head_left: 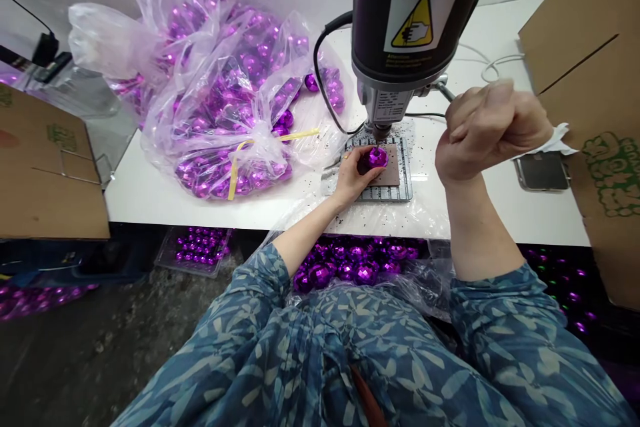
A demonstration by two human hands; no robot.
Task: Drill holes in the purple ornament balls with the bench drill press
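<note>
My left hand (354, 175) grips a shiny purple faceted ball (377, 158) between thumb and fingers. The ball rests on a brown square pad (393, 173) over the slotted metal base (404, 192) of a bench drill press (395, 73). The drill's chuck and bit (381, 135) come down right at the top of the ball; whether the bit has entered it I cannot tell. My right hand (493, 127) is closed around the drill press lever (444, 90), raised to the right of the machine.
Knotted clear bags (215, 93) of purple balls lie on the left of the white table (165, 197). More balls (350, 267) sit in plastic below the front edge. Cardboard boxes (595, 73) stand at right and left. A phone (543, 171) lies at right. Dark shavings surround the base.
</note>
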